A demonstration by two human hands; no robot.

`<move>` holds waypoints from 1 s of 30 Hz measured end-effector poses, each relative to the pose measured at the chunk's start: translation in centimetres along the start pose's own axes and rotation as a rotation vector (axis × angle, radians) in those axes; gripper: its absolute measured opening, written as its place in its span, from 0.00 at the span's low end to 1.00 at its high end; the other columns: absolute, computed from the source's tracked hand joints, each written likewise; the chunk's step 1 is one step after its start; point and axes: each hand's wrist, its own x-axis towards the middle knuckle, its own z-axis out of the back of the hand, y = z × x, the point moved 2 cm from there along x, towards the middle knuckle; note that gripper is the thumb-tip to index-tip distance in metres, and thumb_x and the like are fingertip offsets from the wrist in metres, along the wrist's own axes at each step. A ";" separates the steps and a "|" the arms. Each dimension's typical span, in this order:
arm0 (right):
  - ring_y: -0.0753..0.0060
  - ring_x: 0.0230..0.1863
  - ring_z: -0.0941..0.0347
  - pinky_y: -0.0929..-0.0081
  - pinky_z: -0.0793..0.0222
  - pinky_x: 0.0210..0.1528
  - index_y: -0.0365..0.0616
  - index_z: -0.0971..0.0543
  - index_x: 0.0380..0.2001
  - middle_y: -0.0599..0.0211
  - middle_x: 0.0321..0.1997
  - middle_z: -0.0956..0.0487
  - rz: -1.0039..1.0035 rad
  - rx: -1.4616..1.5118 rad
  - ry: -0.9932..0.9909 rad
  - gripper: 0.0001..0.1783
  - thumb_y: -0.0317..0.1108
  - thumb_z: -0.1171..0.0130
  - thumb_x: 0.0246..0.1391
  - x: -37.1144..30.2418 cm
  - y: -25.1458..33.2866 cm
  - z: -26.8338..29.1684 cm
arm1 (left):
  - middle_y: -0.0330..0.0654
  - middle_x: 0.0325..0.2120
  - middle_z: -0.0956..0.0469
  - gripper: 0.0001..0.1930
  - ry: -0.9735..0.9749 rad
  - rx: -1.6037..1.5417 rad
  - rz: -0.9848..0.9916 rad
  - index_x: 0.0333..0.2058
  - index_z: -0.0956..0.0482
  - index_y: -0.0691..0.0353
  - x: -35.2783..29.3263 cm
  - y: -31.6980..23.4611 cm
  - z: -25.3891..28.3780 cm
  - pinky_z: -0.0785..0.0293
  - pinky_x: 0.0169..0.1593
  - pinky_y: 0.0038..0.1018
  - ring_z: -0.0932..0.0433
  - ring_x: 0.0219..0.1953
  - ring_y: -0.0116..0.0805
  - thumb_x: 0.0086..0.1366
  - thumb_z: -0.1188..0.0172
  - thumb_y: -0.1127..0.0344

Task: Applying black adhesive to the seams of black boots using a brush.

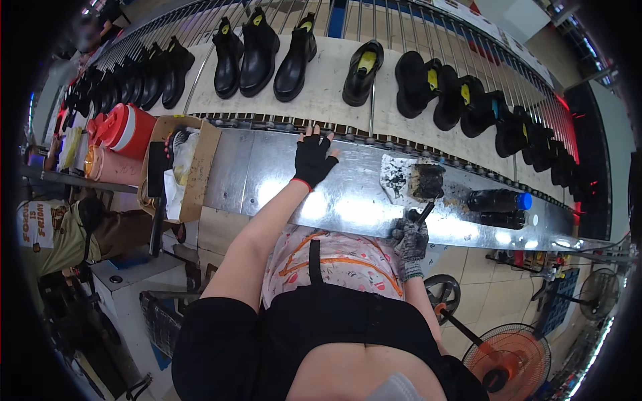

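Faces a long pale conveyor (328, 80) curving across the upper part of the view, edged with a chain on the near side and backed by metal bars; stands at a shiny metal table (234, 167) running just below, between conveyor and body; has an open cardboard box (206, 157) at the left end of the table, filled with white and dark items, just beside a red jug (140, 130) banded in white; has an orange fan (528, 364) well apart at the lower right; looks onto black boots (294, 60) lined up along the conveyor, several showing yellow inside; lays the left hand (313, 164), in a black fingerless glove, back upward on the table, fingers spread and tips at the chain edge; holds the right hand (410, 239), in a grey patterned glove, at the near edge of the table, fingers curled to pinch something slim; has a dark bottle (491, 200) with a blue cap farther right on the table; has a dark stained block (426, 180) just beyond the right hand, beside a white sheet (396, 177) splotched black; grips in the right fingers a dark stick-like tool (426, 212), slanting up toward the block; cannot tell where the lower end lies.
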 end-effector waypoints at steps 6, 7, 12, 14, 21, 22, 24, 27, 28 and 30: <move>0.79 0.20 0.31 0.82 0.34 0.17 0.49 0.29 0.45 0.68 0.29 0.24 0.016 -0.089 0.037 0.14 0.28 0.45 0.54 -0.5 -3.1 1.1 | 0.59 0.58 0.40 0.24 -0.112 -0.173 0.061 0.49 0.27 0.55 0.2 -1.1 -0.8 0.55 0.64 0.49 0.46 0.64 0.54 0.56 0.41 0.52; 0.79 0.20 0.31 0.82 0.34 0.17 0.48 0.29 0.44 0.67 0.29 0.24 0.111 -0.167 0.031 0.13 0.28 0.45 0.54 0.0 -3.8 1.5 | 0.59 0.58 0.40 0.24 -0.107 -0.177 0.061 0.49 0.27 0.55 0.8 -1.5 -1.4 0.55 0.64 0.49 0.46 0.64 0.54 0.56 0.41 0.52; 0.80 0.18 0.31 0.82 0.36 0.17 0.45 0.28 0.42 0.69 0.25 0.25 0.127 -0.207 -0.008 0.11 0.30 0.45 0.55 0.7 -0.1 -1.3 | 0.68 0.58 0.45 0.15 -0.038 -0.629 0.110 0.31 0.24 0.56 6.7 -4.4 -3.1 0.43 0.61 0.39 0.40 0.60 0.57 0.50 0.34 0.54; 0.81 0.17 0.32 0.81 0.36 0.18 0.45 0.26 0.39 0.73 0.21 0.26 0.169 -0.287 -0.015 0.09 0.34 0.43 0.56 0.9 0.1 -1.5 | 0.71 0.59 0.49 0.15 0.026 -0.670 0.196 0.31 0.23 0.56 8.9 -4.0 -4.1 0.37 0.58 0.34 0.36 0.57 0.58 0.49 0.35 0.54; 0.79 0.22 0.30 0.82 0.34 0.20 0.43 0.29 0.45 0.68 0.28 0.24 0.162 -0.471 0.005 0.13 0.32 0.46 0.56 1.5 -1.1 -0.1 | 0.66 0.63 0.56 0.16 0.139 -0.778 0.277 0.36 0.21 0.50 10.9 -3.9 -6.5 0.44 0.62 0.40 0.41 0.60 0.56 0.50 0.38 0.52; 0.79 0.22 0.30 0.82 0.34 0.20 0.43 0.29 0.45 0.68 0.28 0.24 0.158 -0.470 0.004 0.13 0.32 0.46 0.56 1.5 -1.1 -0.1 | 0.66 0.63 0.56 0.16 0.143 -0.777 0.279 0.36 0.21 0.50 10.8 -4.1 -6.6 0.44 0.62 0.40 0.41 0.60 0.56 0.50 0.38 0.52; 0.80 0.23 0.30 0.82 0.34 0.22 0.42 0.29 0.46 0.69 0.28 0.24 0.167 -0.355 0.035 0.15 0.32 0.46 0.56 1.3 -1.2 -0.1 | 0.63 0.58 0.42 0.15 0.065 -0.591 0.227 0.38 0.21 0.49 10.5 -4.7 -6.6 0.54 0.64 0.48 0.40 0.61 0.49 0.53 0.40 0.52; 0.80 0.23 0.30 0.82 0.34 0.22 0.42 0.29 0.47 0.68 0.30 0.24 0.133 -0.420 0.037 0.15 0.33 0.45 0.56 0.7 -0.2 -0.9 | 0.61 0.62 0.49 0.17 0.177 -0.640 0.223 0.38 0.21 0.46 10.1 -4.7 -6.4 0.57 0.62 0.59 0.42 0.61 0.54 0.51 0.40 0.48; 0.80 0.23 0.30 0.82 0.34 0.22 0.42 0.29 0.47 0.68 0.30 0.24 0.134 -0.420 0.036 0.15 0.33 0.45 0.56 0.6 -0.2 -1.0 | 0.61 0.62 0.49 0.17 0.178 -0.642 0.222 0.38 0.21 0.46 10.0 -4.8 -6.0 0.57 0.62 0.59 0.42 0.61 0.54 0.51 0.40 0.48; 0.83 0.17 0.33 0.82 0.37 0.18 0.46 0.27 0.35 0.74 0.20 0.27 0.238 -0.469 -0.051 0.09 0.36 0.41 0.55 0.6 -0.1 -1.2 | 0.55 0.56 0.36 0.20 0.335 -0.531 0.129 0.42 0.23 0.47 9.5 -5.1 -5.2 0.60 0.65 0.51 0.43 0.63 0.46 0.51 0.39 0.47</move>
